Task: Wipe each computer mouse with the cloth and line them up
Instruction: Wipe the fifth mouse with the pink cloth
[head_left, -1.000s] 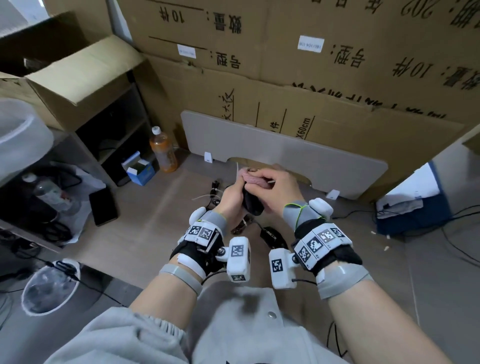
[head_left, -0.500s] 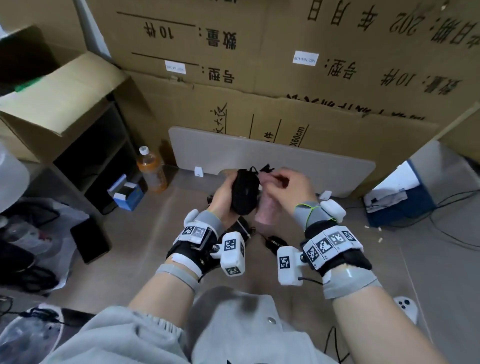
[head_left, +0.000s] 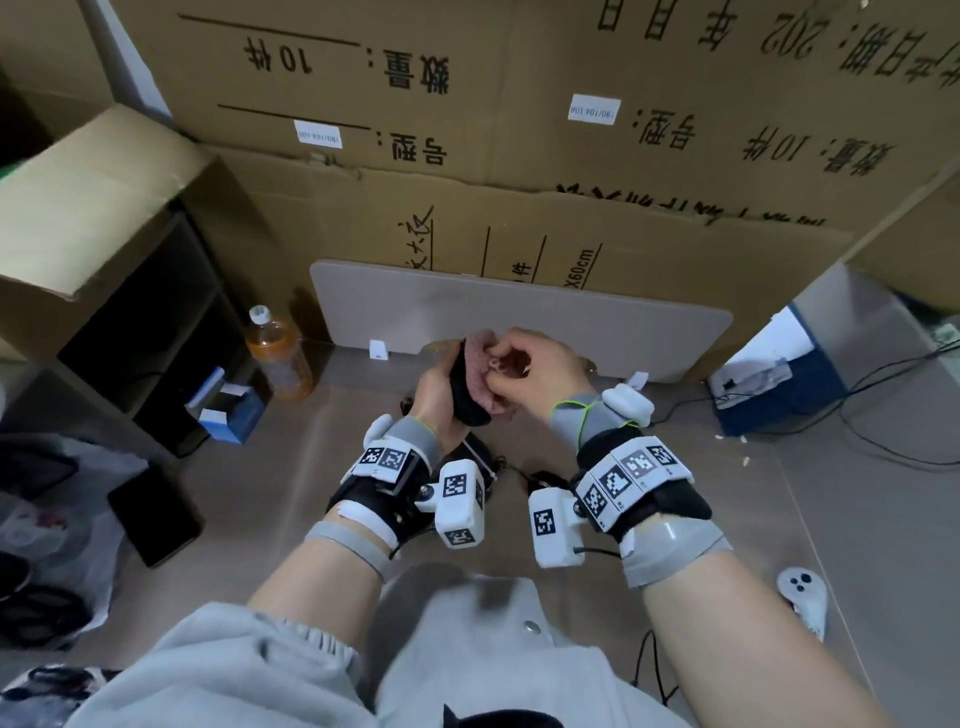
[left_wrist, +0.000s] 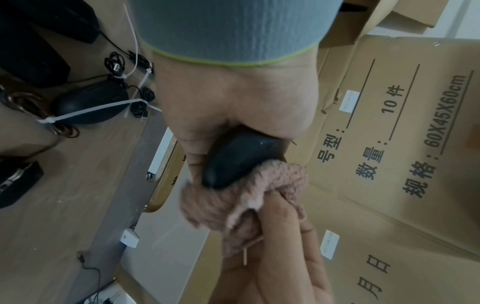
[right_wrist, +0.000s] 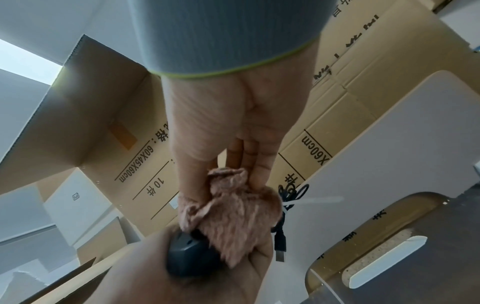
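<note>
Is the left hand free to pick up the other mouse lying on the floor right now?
Probably not: the left hand grips a black mouse that the cloth rubs. The zip-tied mouse lies unobstructed.

The right hand (right_wrist: 223, 123) pinches a bunched, fuzzy pink cloth (right_wrist: 231, 216) against a black plastic computer mouse (right_wrist: 187, 261) cupped in the left hand (right_wrist: 207, 277); the mouse's coiled, zip-tied black cable (right_wrist: 281, 228) dangles beside it.

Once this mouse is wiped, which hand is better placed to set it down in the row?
Left. The left hand already grips the black mouse; the right hand is occupied pinching the pink cloth.
</note>
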